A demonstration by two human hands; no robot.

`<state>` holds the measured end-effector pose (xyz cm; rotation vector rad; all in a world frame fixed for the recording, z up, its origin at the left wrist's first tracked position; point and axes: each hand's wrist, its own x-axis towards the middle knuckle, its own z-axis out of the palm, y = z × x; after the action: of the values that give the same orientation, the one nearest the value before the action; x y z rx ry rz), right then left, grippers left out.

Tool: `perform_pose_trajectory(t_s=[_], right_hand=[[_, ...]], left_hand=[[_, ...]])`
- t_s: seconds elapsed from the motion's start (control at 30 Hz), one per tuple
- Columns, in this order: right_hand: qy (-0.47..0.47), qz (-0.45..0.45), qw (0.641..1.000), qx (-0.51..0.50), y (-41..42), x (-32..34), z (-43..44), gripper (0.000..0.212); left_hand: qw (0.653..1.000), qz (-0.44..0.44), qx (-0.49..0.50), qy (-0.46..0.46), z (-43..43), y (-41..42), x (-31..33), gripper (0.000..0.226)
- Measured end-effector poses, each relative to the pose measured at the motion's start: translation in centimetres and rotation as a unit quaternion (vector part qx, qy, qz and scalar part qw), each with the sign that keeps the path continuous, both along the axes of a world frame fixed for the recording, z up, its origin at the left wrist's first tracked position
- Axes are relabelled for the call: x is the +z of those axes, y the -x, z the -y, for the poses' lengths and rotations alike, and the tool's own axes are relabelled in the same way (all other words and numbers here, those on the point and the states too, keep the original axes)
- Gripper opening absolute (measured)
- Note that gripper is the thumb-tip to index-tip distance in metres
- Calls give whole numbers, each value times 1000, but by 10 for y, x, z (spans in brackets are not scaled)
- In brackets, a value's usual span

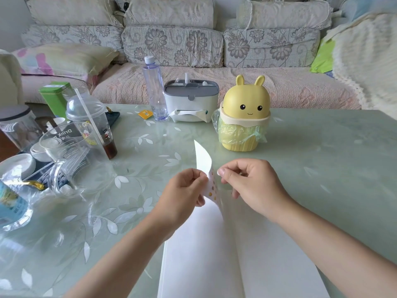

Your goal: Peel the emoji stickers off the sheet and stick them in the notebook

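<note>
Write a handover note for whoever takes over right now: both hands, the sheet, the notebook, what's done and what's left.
Left hand: pinches the sticker sheet, holding it upright and curled above the notebook.
Right hand: fingers curled, thumb and forefinger together by the sheet's right edge. Whether a sticker is between them cannot be told.
Notebook: lies open on the table under both hands. No sticker shows on its visible pages.
Done: sheet picked up, notebook opened.
Left: peel the stickers, many of them on the sheet, and press each onto a page.
</note>
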<state>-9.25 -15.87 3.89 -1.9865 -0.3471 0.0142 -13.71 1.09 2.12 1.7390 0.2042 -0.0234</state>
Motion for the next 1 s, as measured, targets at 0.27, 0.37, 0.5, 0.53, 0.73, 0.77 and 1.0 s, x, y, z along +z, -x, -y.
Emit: perform_pose_trajectory(t_s=[0.27,0.37,0.5,0.53,0.73,0.77,1.0], right_hand=[[71,179,980,-45,4,-10,0,4],[126,392,910,-56,2,-13,1,9],[146,489,860,-19,-4,-19,6,17],[149,494,857,-14,-5,-21,8,17],[163,429,887,54,-7,-24,18,2],[160,393,904,58,-6,-23,20,7],[60,119,989,71,-8,-19,33,23]], left_hand=[[900,145,128,-391,-14,3,1,9],[983,64,64,-161,0,7,10,13],[998,-58,0,31,11,12,12,24],[997,-63,-3,39,12,12,12,25],[994,-83,-1,72,13,5,11,24],[994,-82,-3,66,13,4,11,25],[999,-26,-20,8,22,-1,9,39]])
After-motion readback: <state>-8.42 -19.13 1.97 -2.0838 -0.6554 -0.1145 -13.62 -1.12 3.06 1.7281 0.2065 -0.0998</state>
